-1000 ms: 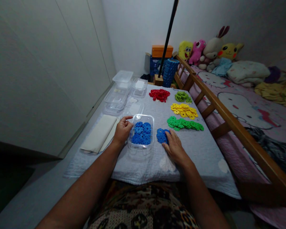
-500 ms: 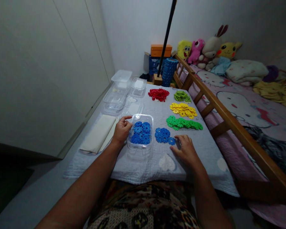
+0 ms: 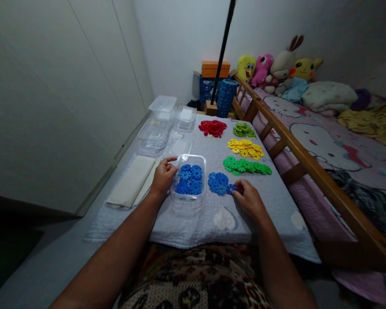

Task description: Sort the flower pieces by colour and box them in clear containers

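Observation:
My left hand (image 3: 163, 175) is closed on the left side of a clear plastic container (image 3: 203, 174), which stands upright on the table. Inside it lie several blue flower-shaped plastic discs (image 3: 190, 180). To the right of the container, a small pile of the same blue discs (image 3: 217, 183) lies on the cloth. At that pile's right edge my right hand (image 3: 249, 199) pinches one blue disc (image 3: 230, 189) between thumb and fingers. Green discs (image 3: 246, 166) overlap in a row just beyond, and a heap of yellow discs (image 3: 245, 148) sits behind them.
Red pieces (image 3: 212, 128) and light-green pieces (image 3: 243, 130) are heaped at the back. Clear containers (image 3: 154, 133) and a clear lid (image 3: 179, 147) occupy the back left, above a folded beige cloth (image 3: 131, 180). A wooden bed rail (image 3: 286, 137) runs along the right.
My right hand has closed its thumb and fingers on the single blue disc, moving slightly left. My left hand stays at the container. The view has shifted slightly.

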A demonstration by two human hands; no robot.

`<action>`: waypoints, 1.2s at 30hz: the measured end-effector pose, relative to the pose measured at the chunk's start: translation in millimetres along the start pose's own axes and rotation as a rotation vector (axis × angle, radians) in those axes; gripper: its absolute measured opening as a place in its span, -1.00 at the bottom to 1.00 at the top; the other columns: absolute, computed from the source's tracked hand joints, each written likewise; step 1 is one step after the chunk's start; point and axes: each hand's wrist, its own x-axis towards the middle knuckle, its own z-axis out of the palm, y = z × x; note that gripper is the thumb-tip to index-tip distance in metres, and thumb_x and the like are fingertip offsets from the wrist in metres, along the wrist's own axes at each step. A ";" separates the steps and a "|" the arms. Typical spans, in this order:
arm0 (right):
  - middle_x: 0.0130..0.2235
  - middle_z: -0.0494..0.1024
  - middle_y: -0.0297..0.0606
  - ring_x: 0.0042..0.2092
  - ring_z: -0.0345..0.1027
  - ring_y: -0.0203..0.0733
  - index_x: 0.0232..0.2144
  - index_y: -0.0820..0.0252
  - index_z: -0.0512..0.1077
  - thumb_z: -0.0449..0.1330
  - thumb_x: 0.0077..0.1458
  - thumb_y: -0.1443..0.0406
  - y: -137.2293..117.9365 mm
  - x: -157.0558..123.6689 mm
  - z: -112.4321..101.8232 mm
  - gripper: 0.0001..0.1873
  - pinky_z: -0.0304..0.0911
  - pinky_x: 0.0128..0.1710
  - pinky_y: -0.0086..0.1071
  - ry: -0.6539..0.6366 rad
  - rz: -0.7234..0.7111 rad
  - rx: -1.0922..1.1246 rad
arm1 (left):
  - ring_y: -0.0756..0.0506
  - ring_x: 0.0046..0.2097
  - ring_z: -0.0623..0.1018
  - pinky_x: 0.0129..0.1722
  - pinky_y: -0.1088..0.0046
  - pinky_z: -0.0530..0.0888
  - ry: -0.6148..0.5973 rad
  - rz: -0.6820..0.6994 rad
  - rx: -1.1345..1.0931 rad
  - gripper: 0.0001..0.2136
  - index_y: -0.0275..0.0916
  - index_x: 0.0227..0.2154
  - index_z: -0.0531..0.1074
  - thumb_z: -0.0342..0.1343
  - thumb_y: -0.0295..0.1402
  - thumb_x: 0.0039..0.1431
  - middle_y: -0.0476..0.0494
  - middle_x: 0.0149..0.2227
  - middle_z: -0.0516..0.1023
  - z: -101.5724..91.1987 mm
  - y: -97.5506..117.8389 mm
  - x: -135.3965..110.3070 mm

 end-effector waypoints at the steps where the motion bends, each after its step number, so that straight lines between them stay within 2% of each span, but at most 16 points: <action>1: -0.35 0.56 -0.27 -0.30 0.42 -0.10 -0.36 0.10 0.43 0.18 0.03 0.23 -1.3 0.9 -2.2 -0.89 0.32 -0.24 -0.26 -0.005 0.029 0.040 | 0.06 -0.58 0.20 -0.57 0.56 0.11 0.000 0.001 0.002 -0.61 -0.24 -0.08 0.46 0.22 -0.29 -0.03 0.19 -0.59 0.21 -0.1 -0.2 0.2; 5: -0.39 0.56 -0.27 -0.32 0.43 -0.10 -0.39 0.10 0.45 0.16 0.06 0.16 -12.1 7.5 -9.2 -0.84 0.28 -0.26 -0.26 0.067 0.064 0.133 | 0.06 -0.58 0.19 -0.56 0.56 0.11 -0.001 -0.006 -0.005 -0.61 -0.25 -0.08 0.45 0.22 -0.28 -0.02 0.20 -0.59 0.19 0.2 -0.5 0.4; 9: -0.36 0.59 -0.26 -0.29 0.44 -0.11 -0.35 0.11 0.47 0.19 0.09 0.15 -40.5 20.0 -6.9 -0.83 0.31 -0.22 -0.27 0.134 -0.006 0.235 | 0.06 -0.58 0.20 -0.56 0.56 0.11 -0.001 -0.009 -0.009 -0.60 -0.24 -0.08 0.46 0.22 -0.29 -0.04 0.21 -0.59 0.19 0.5 -1.5 0.9; 13: -0.31 0.60 -0.29 -0.21 0.43 -0.12 -0.34 0.09 0.47 0.18 0.14 0.28 -83.2 32.9 8.5 -0.93 0.28 -0.13 -0.26 -0.005 -0.183 0.205 | 0.06 -0.58 0.19 -0.57 0.56 0.10 0.004 -0.008 -0.010 -0.61 -0.22 -0.09 0.47 0.22 -0.30 -0.05 0.20 -0.59 0.20 0.3 -2.2 1.2; 16: -0.25 0.62 -0.28 -0.12 0.41 -0.08 -0.30 0.08 0.50 0.22 0.16 0.36 -110.2 41.9 24.6 -0.92 0.20 -0.02 -0.19 -0.115 -0.274 0.025 | 0.06 -0.58 0.18 -0.57 0.55 0.09 0.003 -0.006 -0.025 -0.62 -0.23 -0.10 0.46 0.22 -0.30 -0.04 0.20 -0.59 0.19 0.4 -2.5 1.1; 19: -0.21 0.63 -0.28 -0.06 0.39 -0.03 -0.25 0.06 0.52 0.26 0.16 0.41 -124.6 51.4 40.6 -0.85 0.13 0.03 -0.14 -0.211 -0.293 -0.135 | 0.06 -0.58 0.18 -0.56 0.55 0.11 -0.005 -0.001 -0.037 -0.62 -0.24 -0.09 0.46 0.22 -0.30 -0.02 0.21 -0.60 0.18 0.6 -3.3 1.1; 23: -0.23 0.63 -0.26 -0.05 0.38 0.00 -0.24 0.03 0.53 0.26 0.18 0.41 -129.6 61.1 57.8 -0.84 0.11 0.03 -0.12 -0.278 -0.315 -0.222 | 0.07 -0.58 0.19 -0.55 0.55 0.12 -0.010 -0.005 -0.043 -0.62 -0.25 -0.09 0.45 0.22 -0.30 -0.02 0.21 -0.60 0.20 0.5 -4.0 1.5; 28: -0.17 0.65 -0.24 -0.03 0.38 0.02 -0.17 0.04 0.54 0.22 0.20 0.41 -128.9 64.1 65.1 -0.80 0.11 0.07 -0.09 -0.267 -0.309 -0.208 | 0.06 -0.58 0.20 -0.55 0.54 0.12 -0.009 -0.007 -0.038 -0.61 -0.23 -0.09 0.45 0.22 -0.30 -0.04 0.21 -0.60 0.20 0.6 -3.4 1.8; 32: -0.09 0.65 -0.21 0.03 0.38 0.02 -0.14 0.07 0.55 0.22 0.18 0.41 -114.5 68.0 51.6 -0.78 0.15 0.10 -0.08 -0.160 -0.271 -0.113 | 0.06 -0.58 0.19 -0.55 0.54 0.10 -0.003 -0.004 -0.029 -0.62 -0.24 -0.09 0.46 0.21 -0.31 -0.04 0.21 -0.60 0.19 0.9 -2.6 1.4; 36: -0.16 0.64 -0.21 -0.05 0.41 -0.03 -0.22 0.12 0.56 0.22 0.15 0.40 -83.1 75.4 26.4 -0.84 0.22 0.04 -0.15 -0.087 -0.224 -0.065 | 0.07 -0.57 0.17 -0.55 0.55 0.10 0.000 0.001 -0.023 -0.62 -0.25 -0.09 0.46 0.21 -0.32 -0.03 0.20 -0.60 0.19 0.7 -2.6 1.0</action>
